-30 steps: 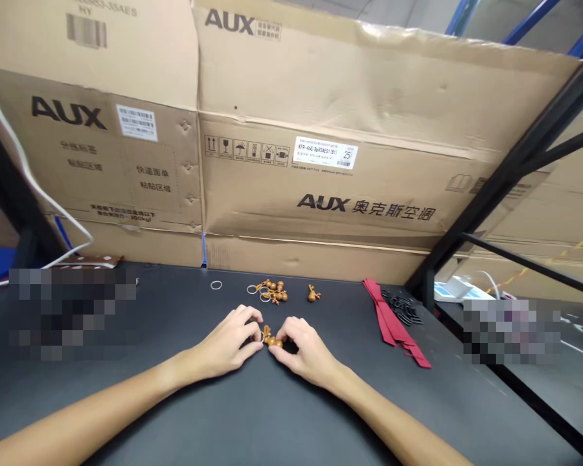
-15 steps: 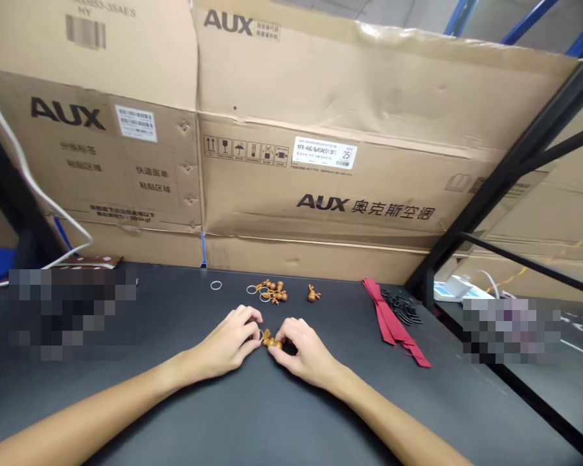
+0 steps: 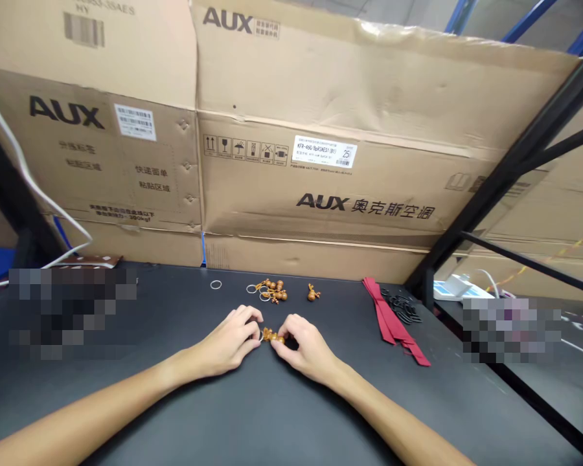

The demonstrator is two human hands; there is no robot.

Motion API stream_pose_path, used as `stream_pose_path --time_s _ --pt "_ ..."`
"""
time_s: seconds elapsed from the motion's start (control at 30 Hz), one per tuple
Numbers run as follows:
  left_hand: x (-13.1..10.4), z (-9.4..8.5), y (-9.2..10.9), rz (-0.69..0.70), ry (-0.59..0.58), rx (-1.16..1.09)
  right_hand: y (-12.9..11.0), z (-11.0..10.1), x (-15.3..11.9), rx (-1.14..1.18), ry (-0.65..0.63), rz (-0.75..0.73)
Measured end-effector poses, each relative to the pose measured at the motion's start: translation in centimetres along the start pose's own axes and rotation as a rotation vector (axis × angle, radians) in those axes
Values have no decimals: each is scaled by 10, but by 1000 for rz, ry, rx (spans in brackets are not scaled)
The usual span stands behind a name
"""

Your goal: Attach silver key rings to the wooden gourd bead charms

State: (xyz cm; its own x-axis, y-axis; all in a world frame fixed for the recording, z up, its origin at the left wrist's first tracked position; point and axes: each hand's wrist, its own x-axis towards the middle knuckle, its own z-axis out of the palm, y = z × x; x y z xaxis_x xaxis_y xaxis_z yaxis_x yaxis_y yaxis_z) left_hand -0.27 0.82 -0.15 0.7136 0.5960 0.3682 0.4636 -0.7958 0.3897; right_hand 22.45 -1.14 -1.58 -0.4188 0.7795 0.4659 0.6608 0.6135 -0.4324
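Observation:
A small brown gourd-shaped pendant with a knotted cord lies between my hands, just above the black table. At its left end shows a thin metal key ring. My left hand is closed with the thumb and fingers pinching that ring. From the other side, my right hand pinches the pendant's rounded end between thumb and fingertips. Farther back lie several like pendants, some with rings on them. A lone pendant rests to their right, and a loose ring to their left.
Red ribbon strips lie on the table to the right, beside a pile of black clasps or cords. Cardboard boxes wall off the back. A black metal frame slants up on the right.
My right hand has shifted slightly, with the fingers lifted a little, and more of the pendant shows. The left hand stays in place on the ring.

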Motion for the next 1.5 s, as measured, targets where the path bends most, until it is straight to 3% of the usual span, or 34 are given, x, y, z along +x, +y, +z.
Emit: stream_pose_path --time_s 0.1,0.27,0.57,0.87,1.03,1.17,1.3,1.5 --pt "0 -1 -1 6 -23 -9 3 0 1 -31 38 64" --pt "0 0 -1 -27 -16 -11 5 -1 0 -6 12 12" --pt "0 0 -2 -85 -16 76 7 -3 2 -105 16 54" --pt "1 -6 -30 -204 -50 229 32 -6 7 -221 86 175" --pt "-5 1 -42 -325 -21 244 25 -12 4 -219 -27 115" --pt "-9 3 -45 -359 -40 268 20 -17 0 -213 -193 130" --pt "-10 0 -37 -357 -102 275 19 -20 -3 -201 -336 136" --pt "-18 8 -20 -296 -106 266 11 -17 -8 -183 -359 74"
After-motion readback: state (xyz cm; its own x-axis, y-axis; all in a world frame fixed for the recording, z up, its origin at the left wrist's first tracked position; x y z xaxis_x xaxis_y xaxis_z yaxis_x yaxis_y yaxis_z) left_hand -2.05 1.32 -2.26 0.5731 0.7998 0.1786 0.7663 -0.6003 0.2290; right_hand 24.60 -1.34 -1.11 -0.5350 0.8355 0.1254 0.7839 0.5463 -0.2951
